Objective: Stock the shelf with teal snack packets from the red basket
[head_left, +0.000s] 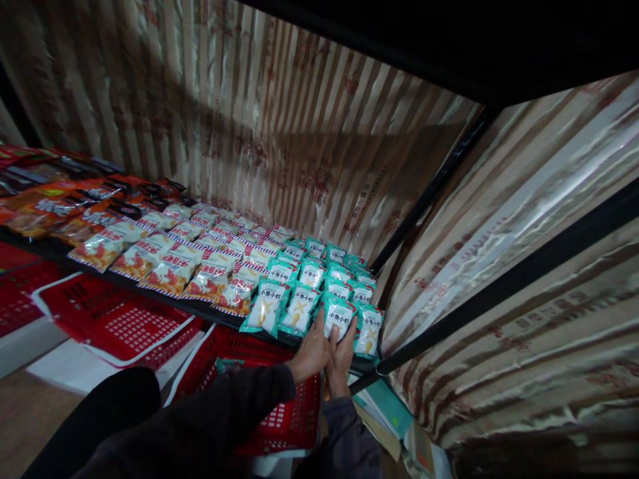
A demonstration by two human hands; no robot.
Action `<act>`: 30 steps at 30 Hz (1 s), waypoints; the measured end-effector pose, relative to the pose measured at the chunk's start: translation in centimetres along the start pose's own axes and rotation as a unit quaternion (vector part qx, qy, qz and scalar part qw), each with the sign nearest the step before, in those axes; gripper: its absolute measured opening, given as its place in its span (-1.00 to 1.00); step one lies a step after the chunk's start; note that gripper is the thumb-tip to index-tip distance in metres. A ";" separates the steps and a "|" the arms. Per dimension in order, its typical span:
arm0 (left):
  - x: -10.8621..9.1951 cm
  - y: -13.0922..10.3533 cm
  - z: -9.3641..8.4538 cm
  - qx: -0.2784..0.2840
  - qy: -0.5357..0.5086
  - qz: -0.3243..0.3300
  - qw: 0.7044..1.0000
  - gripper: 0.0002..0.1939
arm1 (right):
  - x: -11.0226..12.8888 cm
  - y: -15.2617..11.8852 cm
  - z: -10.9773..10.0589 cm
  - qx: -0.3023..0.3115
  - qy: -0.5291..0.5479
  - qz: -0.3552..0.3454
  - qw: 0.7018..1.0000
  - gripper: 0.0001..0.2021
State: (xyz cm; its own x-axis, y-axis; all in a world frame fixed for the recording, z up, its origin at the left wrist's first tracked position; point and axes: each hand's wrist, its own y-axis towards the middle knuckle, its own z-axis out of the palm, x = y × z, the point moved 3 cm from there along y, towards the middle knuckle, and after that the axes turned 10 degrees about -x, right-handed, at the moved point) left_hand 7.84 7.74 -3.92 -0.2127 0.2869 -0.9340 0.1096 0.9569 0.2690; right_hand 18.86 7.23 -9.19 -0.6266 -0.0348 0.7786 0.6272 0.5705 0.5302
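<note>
Between my two hands is a teal and white snack bag (340, 317) at the front edge of the shelf. My left hand (312, 352) grips its left side, and my right hand (341, 356) has its fingers on the lower right side. Teal bags of the same kind stand in rows around it: one snack bag (299, 309) is to its left and another snack bag (369, 330) to its right. Farther left lie rows of white snack bags (167, 266) with striped edges.
Orange snack bags (90, 206) fill the shelf's left end. Below the shelf are a red basket (134, 319) and another red basket (304, 412) under my arms. A black post (429, 193) rises at the right corner. Striped sheeting (299, 133) hangs behind.
</note>
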 end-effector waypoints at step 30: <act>0.1 0.2 -0.3 0.016 0.000 0.025 1.000 -0.33 | 1.1 0.0 0.0 0.004 -0.021 -0.023 1.000 -0.28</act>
State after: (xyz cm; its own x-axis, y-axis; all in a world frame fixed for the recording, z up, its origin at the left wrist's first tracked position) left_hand 7.53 7.99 -3.90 -0.2066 0.3339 -0.9197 0.1505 0.9396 0.3074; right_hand 18.15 7.24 -8.33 -0.6734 -0.0259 0.7388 0.5942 0.5756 0.5618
